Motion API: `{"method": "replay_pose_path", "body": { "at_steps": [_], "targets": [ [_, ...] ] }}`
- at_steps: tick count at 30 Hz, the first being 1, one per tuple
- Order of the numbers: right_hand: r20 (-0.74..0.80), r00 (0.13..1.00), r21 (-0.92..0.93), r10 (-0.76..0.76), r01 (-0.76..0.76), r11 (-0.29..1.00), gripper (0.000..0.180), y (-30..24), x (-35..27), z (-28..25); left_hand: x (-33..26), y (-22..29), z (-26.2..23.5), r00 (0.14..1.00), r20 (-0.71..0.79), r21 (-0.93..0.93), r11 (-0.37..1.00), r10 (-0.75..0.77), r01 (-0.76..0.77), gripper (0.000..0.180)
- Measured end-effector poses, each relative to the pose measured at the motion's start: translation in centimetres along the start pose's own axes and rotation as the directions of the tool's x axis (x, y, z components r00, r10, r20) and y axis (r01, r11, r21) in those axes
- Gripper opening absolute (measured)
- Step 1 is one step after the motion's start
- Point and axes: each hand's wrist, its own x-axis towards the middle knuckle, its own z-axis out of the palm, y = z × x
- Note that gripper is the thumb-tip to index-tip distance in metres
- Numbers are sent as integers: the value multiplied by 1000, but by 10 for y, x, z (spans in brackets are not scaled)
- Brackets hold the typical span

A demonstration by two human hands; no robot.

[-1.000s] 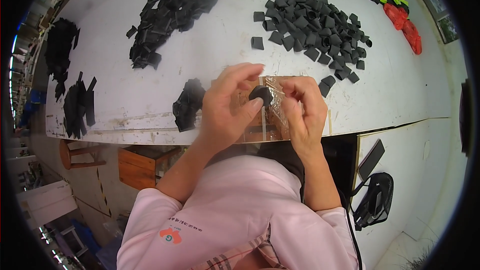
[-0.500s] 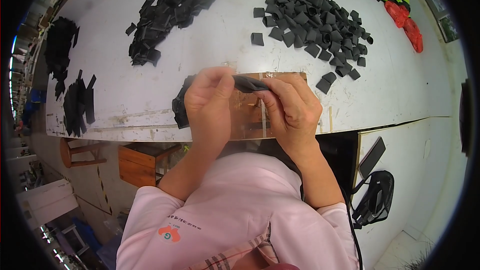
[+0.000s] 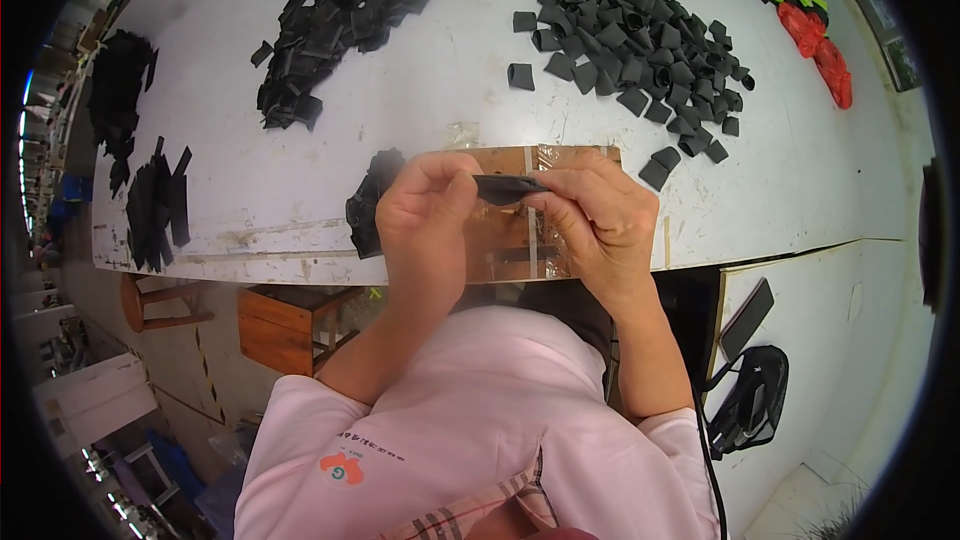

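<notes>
Head view, left to right. Far left of the white desk (image 3: 420, 100): dark fabric strips (image 3: 158, 205) near the edge, and above them a loose black heap (image 3: 118, 90). Further in, a larger pile of black pieces (image 3: 335, 15) at the top, and a small stack of black pieces (image 3: 368, 202) just beside the left hand (image 3: 428, 225). The left hand is curled, thumb and fingers pinched on the left end of a small flat black piece (image 3: 505, 187). This piece sits between both hands, held above a brown taped board (image 3: 520, 240) at the desk's near edge (contact with the board cannot be judged). The right hand (image 3: 597, 225) is likewise closed, fingertips gripping the piece's right end. Beyond, upper right: a spread of black folded pieces (image 3: 635, 50); far right corner, red and green items (image 3: 805, 25). Below the desk on the right, a dark bag (image 3: 750, 405).
</notes>
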Motion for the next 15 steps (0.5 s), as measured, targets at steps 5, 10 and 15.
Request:
{"method": "replay_pose_path", "body": {
  "at_steps": [5,10,15],
  "targets": [
    [2,1000,74,-15,15,997,7,16,-6,6,-4,-5,-5,995,78,145,986,69,-80,7],
    [-39,999,99,16,-12,995,7,18,-10,6,2,2,3,966,217,284,938,139,-199,9],
    [80,990,274,115,-132,953,8,21,-4,-4,18,5,13,822,469,586,582,323,-563,10]
  ]
}}
